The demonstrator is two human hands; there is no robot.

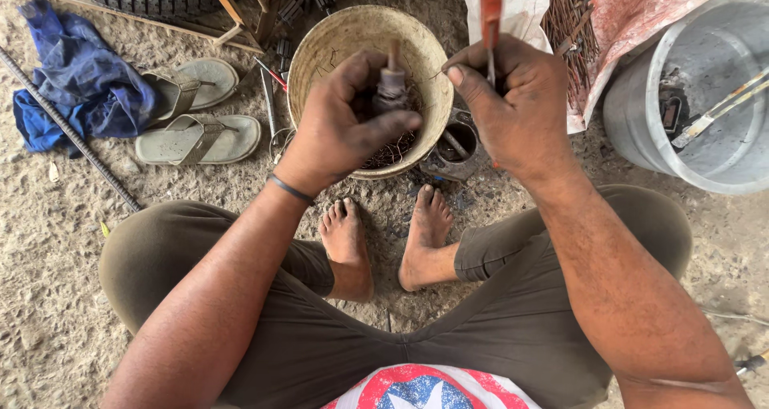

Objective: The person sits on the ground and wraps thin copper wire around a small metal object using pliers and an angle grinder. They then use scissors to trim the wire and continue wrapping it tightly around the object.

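Over basket point(320, 52), hands point(344, 124) gripping spindle point(392, 84)

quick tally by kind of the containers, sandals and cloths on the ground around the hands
Woven basket: 1
Grey bucket: 1
Small dark tin: 1
Sandals: 2
Blue cloth: 1
Total: 6
The left hand holds a small spindle-like part over the basket; the right hand grips an orange-handled tool.

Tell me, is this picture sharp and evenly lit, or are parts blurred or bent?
Head view: soft, even daylight, no hard shadows or glare. The left hand and the small part it holds over the basket look sharp. The orange-handled tool in the right hand is slightly blurred. The wide lens curves the edges, as at the bucket.
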